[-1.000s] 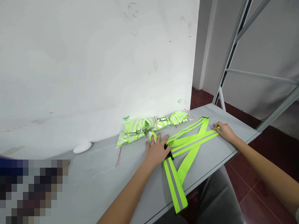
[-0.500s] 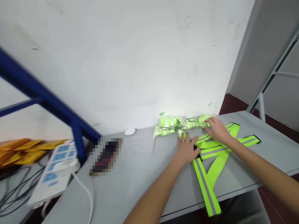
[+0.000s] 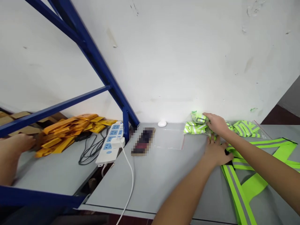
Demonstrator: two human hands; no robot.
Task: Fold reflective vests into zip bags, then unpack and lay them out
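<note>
A neon yellow-green reflective vest (image 3: 239, 187) of crossed straps with grey stripes lies spread over the right side of the table. My left hand (image 3: 217, 152) rests at its black joining piece, fingers apart, with the thumb by that piece. Beyond it, my right hand (image 3: 217, 124) has its fingers on a clear-bagged reflective vest (image 3: 198, 117), which tilts up on top of another bagged vest (image 3: 194, 128). More bagged vests (image 3: 246, 128) lie along the wall to the right, partly behind my right wrist.
A flat clear plastic bag (image 3: 170, 139), a white rounded object (image 3: 162, 123) and a pixelated phone-like object (image 3: 144, 142) lie on the table. Left stand a power strip (image 3: 110, 142) with a white cable, blue frame bars (image 3: 103, 72) and yellow packets (image 3: 67, 131). Another person's hand (image 3: 21, 143) is at far left.
The view has swung left, bringing another person's hand in. My right hand has moved from the right-hand bags to the upper left bagged vest, which now tilts. My left hand stays by the vest's joining piece.
</note>
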